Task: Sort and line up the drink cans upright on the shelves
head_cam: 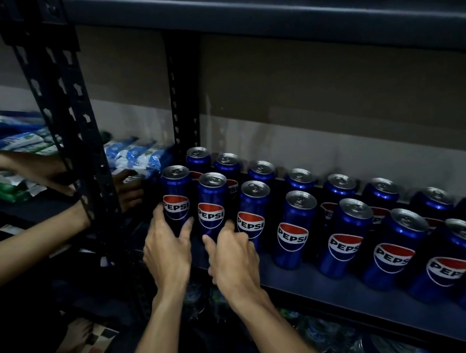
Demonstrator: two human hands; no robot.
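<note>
Blue Pepsi cans (pixel 293 227) are kept in two rows on the dark shelf (pixel 316 284), all standing with their tops up. The end can (pixel 176 196) is gripped by the left hand (pixel 167 251). The next can (pixel 213 206) is gripped low down by the right hand (pixel 232 257). The other cans are lined up to the right of that hand.

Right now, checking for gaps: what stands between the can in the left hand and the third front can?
Head view: between the leftmost can and the third can stands the second can, upright, gripped by the right hand.
</note>
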